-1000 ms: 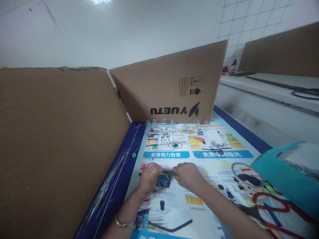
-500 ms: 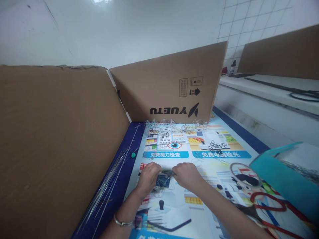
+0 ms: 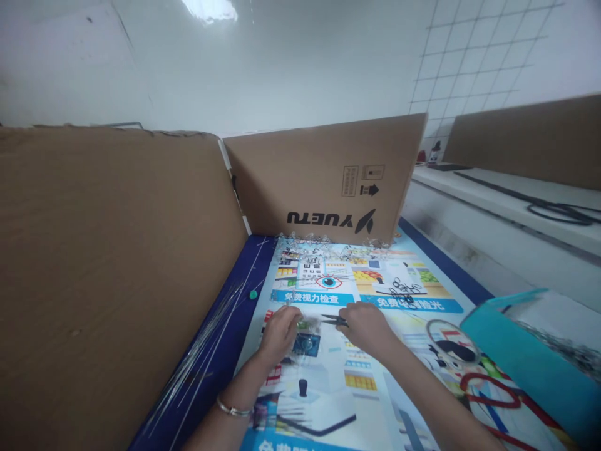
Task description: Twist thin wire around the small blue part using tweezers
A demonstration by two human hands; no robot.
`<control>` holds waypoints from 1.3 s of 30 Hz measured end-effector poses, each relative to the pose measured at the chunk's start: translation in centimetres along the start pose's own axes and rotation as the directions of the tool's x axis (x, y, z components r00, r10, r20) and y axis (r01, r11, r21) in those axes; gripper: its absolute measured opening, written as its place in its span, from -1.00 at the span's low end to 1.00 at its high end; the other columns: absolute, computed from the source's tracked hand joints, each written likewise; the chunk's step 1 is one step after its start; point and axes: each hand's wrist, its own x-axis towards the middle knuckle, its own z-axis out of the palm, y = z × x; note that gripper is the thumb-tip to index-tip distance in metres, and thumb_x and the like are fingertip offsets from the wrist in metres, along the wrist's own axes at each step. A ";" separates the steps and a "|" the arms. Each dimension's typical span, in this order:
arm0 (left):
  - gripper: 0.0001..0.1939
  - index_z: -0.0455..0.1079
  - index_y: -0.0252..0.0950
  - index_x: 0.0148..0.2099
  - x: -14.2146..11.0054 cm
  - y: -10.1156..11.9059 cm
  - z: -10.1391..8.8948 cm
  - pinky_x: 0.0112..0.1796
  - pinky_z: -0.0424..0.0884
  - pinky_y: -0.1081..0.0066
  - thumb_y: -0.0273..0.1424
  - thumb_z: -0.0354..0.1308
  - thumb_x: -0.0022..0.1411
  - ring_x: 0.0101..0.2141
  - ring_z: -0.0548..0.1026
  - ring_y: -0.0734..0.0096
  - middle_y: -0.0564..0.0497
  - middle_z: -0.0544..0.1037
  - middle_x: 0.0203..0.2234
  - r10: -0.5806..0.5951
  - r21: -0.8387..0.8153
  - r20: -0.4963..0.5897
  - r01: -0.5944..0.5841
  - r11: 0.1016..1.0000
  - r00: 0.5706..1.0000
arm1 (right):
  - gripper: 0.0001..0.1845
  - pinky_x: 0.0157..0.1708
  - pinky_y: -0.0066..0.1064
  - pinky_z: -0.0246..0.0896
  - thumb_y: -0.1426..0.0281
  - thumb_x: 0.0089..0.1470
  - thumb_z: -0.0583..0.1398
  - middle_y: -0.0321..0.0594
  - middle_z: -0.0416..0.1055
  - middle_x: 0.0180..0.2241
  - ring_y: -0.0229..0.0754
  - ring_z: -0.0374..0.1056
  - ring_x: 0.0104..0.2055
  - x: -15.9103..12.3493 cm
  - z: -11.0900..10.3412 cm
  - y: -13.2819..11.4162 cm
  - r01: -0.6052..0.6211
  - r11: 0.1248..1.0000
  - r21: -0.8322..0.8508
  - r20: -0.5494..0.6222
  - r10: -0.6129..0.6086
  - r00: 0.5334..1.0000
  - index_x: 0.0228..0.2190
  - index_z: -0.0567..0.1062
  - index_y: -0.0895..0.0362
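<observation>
Right hand grasps a dark pointed tool, tips parted, aimed at 9 o'clock. Left hand has fingertips pinched, well apart from the tips; can't tell what's in them. Black curled pieces at right hand's 2 o'clock, teal box at 3. Loose wires at left hand's 9.

The right hand hides the handles of its little dark tool, the thing at the left fingertips is too blurry to name, and the picture's edge cuts off the blue box.
</observation>
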 end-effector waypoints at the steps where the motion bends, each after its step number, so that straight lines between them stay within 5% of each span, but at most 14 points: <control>1: -0.81 0.30 -0.29 -0.31 0.0 -0.1 0.1 -0.28 0.29 0.39 -0.45 -0.13 0.24 -0.34 0.36 0.40 0.00 0.44 -0.42 -0.018 -0.005 -0.005 0.018 1.000 1.000 | -0.78 -0.30 -0.35 0.07 0.25 -0.01 0.12 -0.15 0.44 -0.38 -0.09 0.33 -0.26 0.0 -0.1 0.7 -0.019 1.000 -0.009 0.011 0.019 1.000 -0.41 0.48 0.12; 8: -0.81 0.29 -0.28 -0.34 -0.1 -0.4 0.5 -0.32 0.26 0.43 -0.46 -0.14 0.23 -0.37 0.36 0.42 0.03 0.41 -0.47 -0.128 0.049 0.004 0.128 0.991 0.992 | -0.78 -0.37 -0.34 0.08 0.29 -0.04 0.09 -0.13 0.46 -0.33 -0.01 0.35 -0.25 -0.4 -0.4 5.4 -0.143 0.989 -0.027 0.103 0.145 0.984 -0.36 0.47 0.09; 12: -0.81 0.27 -0.28 -0.36 -0.1 -0.5 0.6 -0.34 0.24 0.46 -0.47 -0.15 0.22 -0.40 0.36 0.43 0.04 0.41 -0.49 -0.165 0.099 0.002 0.164 0.982 0.986 | -0.77 -0.43 -0.37 0.07 0.28 -0.04 0.06 -0.13 0.46 -0.33 -0.02 0.36 -0.26 -0.5 -0.2 6.1 -0.106 0.994 0.006 0.159 0.104 0.982 -0.39 0.47 0.09; 22: -0.84 0.26 -0.24 -0.28 -0.2 -1.2 0.3 -0.42 0.22 0.51 -0.42 -0.14 0.21 -0.45 0.39 0.45 0.09 0.43 -0.52 -0.335 0.084 -0.026 0.336 0.938 0.942 | -0.76 -0.37 -0.37 0.07 0.35 -0.07 0.07 -0.12 0.45 -0.30 -0.04 0.34 -0.22 -1.2 -0.4 4.9 -0.026 0.999 0.027 0.251 0.018 0.968 -0.36 0.47 0.12; 39: -0.86 0.25 -0.26 -0.38 0.0 -0.5 0.1 -0.46 0.16 0.52 -0.45 -0.11 0.18 -0.53 0.36 0.47 0.12 0.40 -0.60 -0.362 0.125 -0.040 0.364 0.923 0.931 | -0.72 -0.41 -0.34 0.08 0.63 -0.13 0.01 0.02 0.46 -0.40 -0.02 0.37 -0.31 -1.8 2.1 1.2 -0.067 0.995 -0.075 0.156 0.078 0.985 -0.43 0.47 0.22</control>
